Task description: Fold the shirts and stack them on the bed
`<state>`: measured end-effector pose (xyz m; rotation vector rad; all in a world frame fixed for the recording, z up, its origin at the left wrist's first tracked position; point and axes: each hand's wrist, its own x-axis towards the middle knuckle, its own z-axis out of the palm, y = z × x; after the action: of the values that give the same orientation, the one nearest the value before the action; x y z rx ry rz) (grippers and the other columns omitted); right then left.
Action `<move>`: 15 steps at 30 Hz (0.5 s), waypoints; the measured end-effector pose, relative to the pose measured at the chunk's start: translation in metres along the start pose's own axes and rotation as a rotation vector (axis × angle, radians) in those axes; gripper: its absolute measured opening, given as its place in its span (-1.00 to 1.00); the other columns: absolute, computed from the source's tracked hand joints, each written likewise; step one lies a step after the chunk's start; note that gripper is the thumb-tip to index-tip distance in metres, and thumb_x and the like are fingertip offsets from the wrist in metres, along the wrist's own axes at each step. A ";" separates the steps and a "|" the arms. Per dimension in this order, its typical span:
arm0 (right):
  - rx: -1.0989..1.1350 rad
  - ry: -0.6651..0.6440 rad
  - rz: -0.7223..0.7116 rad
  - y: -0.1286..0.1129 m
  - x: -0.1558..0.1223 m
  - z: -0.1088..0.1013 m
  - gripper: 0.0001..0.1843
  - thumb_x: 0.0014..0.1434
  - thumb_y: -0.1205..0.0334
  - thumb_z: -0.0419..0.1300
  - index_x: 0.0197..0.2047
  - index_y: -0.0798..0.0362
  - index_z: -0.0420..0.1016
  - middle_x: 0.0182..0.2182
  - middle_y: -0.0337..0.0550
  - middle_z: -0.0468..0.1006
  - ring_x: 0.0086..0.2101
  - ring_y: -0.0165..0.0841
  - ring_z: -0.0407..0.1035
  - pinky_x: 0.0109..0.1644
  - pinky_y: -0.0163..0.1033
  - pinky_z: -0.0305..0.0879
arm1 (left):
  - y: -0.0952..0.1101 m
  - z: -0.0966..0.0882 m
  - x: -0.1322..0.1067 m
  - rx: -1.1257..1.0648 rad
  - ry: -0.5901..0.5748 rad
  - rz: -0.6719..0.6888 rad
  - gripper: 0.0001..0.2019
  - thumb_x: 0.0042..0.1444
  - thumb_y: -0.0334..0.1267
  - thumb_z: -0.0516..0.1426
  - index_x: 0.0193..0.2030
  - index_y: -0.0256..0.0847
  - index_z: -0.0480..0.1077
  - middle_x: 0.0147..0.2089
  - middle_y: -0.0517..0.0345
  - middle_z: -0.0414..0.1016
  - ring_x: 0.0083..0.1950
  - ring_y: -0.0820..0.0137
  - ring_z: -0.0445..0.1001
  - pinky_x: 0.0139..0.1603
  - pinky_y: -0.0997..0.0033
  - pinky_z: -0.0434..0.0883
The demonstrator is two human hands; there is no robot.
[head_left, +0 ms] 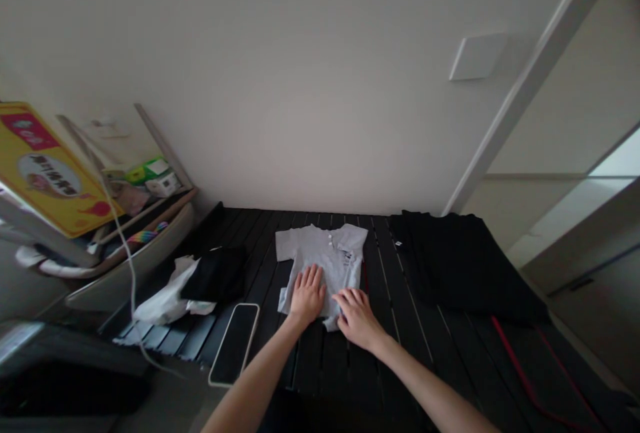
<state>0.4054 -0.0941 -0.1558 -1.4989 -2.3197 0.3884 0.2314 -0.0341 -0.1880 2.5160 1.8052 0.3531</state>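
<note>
A small light grey polo shirt (pixel 327 253) lies partly folded on a black slatted table (pixel 400 353), collar toward the wall. My left hand (pixel 307 294) rests flat on its lower left part, fingers stretched out. My right hand (pixel 356 316) lies on the shirt's lower right edge, fingers extended and pressed to the cloth. Neither hand grips anything.
A phone (pixel 234 343) lies screen up left of my arms. Folded black cloth (pixel 216 274) and white cloth (pixel 167 299) sit further left. Black garments (pixel 465 266) cover the table's right side. A cluttered shelf (pixel 125 219) with a yellow box (pixel 45 169) stands at left.
</note>
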 end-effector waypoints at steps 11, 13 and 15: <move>0.186 0.216 -0.297 0.033 -0.037 -0.046 -0.74 0.08 0.44 0.05 -0.18 0.01 0.42 -0.18 -0.10 0.51 -0.01 -0.23 0.31 0.17 -0.05 0.19 | -0.013 -0.019 0.045 -0.090 -0.208 -0.019 -0.48 0.29 -0.02 -0.08 0.31 -0.19 0.17 0.38 -0.02 0.13 0.39 0.15 0.08 0.33 0.02 0.10; 0.334 0.355 -0.169 0.043 -0.041 -0.053 -0.74 0.13 0.39 0.04 -0.13 0.00 0.40 -0.18 -0.09 0.51 -0.11 -0.26 0.38 0.00 -0.16 0.33 | -0.020 -0.022 0.059 -0.107 -0.258 -0.017 -0.51 0.32 -0.02 -0.14 0.27 -0.16 0.24 0.35 0.03 0.20 0.36 0.18 0.16 0.31 0.07 0.16; 0.384 0.402 -0.006 0.054 -0.045 -0.054 -0.74 0.14 0.36 0.05 -0.09 -0.01 0.38 -0.23 -0.12 0.51 -0.22 -0.30 0.42 -0.14 -0.23 0.38 | -0.027 -0.023 0.073 -0.112 -0.292 0.001 -0.54 0.33 -0.04 -0.16 0.23 -0.11 0.29 0.32 0.10 0.25 0.32 0.21 0.22 0.28 0.16 0.22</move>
<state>0.4898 -0.1112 -0.1353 -1.2472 -1.8148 0.4525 0.2236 0.0404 -0.1576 2.3486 1.6266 0.0775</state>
